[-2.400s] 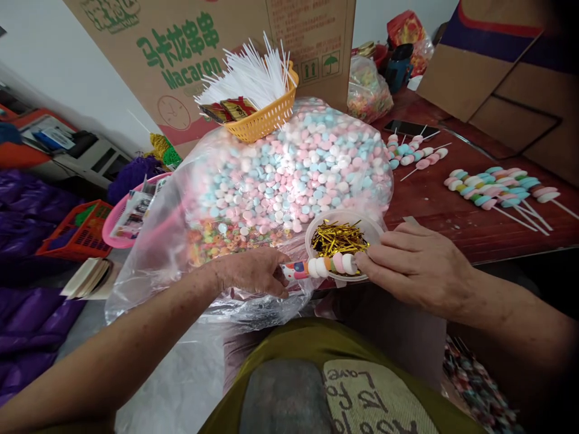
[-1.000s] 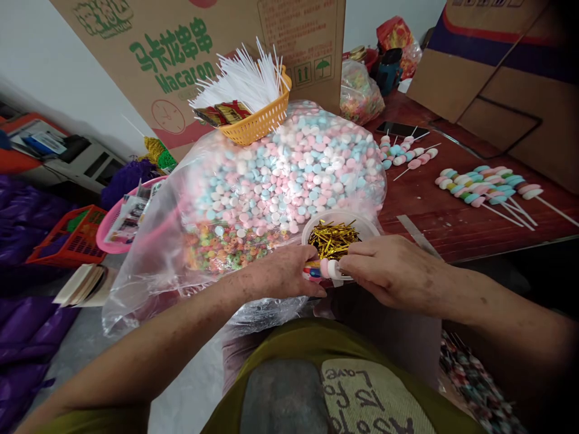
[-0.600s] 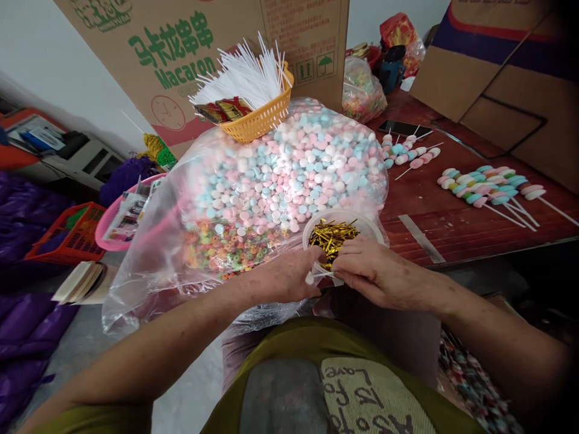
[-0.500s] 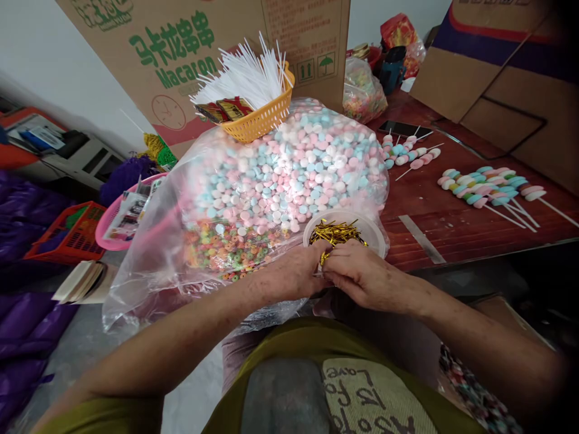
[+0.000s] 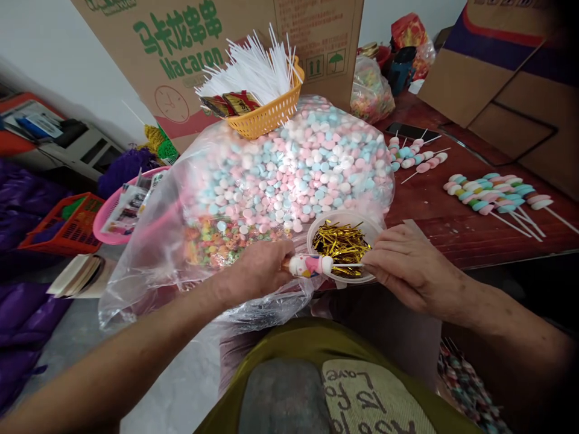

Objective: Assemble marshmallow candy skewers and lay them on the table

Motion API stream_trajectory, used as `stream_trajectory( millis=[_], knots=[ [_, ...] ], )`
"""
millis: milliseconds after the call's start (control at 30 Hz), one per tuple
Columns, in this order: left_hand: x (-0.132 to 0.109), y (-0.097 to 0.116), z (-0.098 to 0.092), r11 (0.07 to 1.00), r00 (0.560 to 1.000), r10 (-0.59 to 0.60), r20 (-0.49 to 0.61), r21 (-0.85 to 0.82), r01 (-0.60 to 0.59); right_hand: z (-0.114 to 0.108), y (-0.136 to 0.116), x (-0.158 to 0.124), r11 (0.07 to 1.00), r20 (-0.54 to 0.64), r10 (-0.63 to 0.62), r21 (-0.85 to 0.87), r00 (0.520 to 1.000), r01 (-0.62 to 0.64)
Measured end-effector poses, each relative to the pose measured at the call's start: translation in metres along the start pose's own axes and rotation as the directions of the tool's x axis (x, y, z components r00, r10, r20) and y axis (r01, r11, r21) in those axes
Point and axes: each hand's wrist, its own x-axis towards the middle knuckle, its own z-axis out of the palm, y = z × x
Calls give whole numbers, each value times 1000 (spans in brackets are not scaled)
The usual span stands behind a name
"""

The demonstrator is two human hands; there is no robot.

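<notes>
A marshmallow skewer (image 5: 312, 265), with white, pink and blue pieces, lies level between my hands. My left hand (image 5: 265, 268) is closed round its candy end, which the fingers partly hide. On the other side, my right hand (image 5: 407, 265) has its fingers pinched at the tip of the white stick (image 5: 347, 265). Whether a gold tie is also in those fingers cannot be made out. Just beneath the stick stands a clear plastic bowl (image 5: 312, 232) of gold twist ties (image 5: 344, 241). Behind the left hand, a large clear bag (image 5: 149, 241) holds pastel marshmallows (image 5: 289, 175) and small ring-shaped candies (image 5: 212, 241).
A yellow basket (image 5: 266, 117) of white sticks rests on the bag, before a cardboard box (image 5: 253, 18). Finished skewers (image 5: 493, 190) and a phone (image 5: 411, 132) lie on the red table (image 5: 420, 205) at right. A pink basin (image 5: 108, 232) is at left.
My hands, together at the bowl's near edge before, have drawn apart sideways. The skewer between them now shows, and more of the gold ties is uncovered. The view has shifted slightly.
</notes>
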Motion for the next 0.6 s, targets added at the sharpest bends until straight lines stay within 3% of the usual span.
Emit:
stream_trajectory(
  millis=[67,100,200,300,400,500,600],
  knots=[
    [-2,1,0,926,968,84,-238,377,12,2,-1,-2,994,2,82,75,997,-82],
    [-3,0,0,876,945,154,-287,482,3,3,-1,-3,985,-2,127,117,992,-126],
    [-2,-5,2,835,917,277,-286,544,-83,4,-3,-2,955,-11,224,204,975,-217],
    [1,-6,5,919,960,202,-193,377,-117,2,-3,3,959,-21,187,219,982,-178],
    [3,-5,4,993,990,119,-77,35,-116,-2,0,6,981,-6,67,184,998,-65],
    [5,-5,0,935,979,197,62,-311,-168,-7,2,7,997,14,-16,82,1000,14],
    [6,-2,-4,887,955,258,143,-426,-176,-10,3,8,996,51,-86,20,995,86]
  ],
)
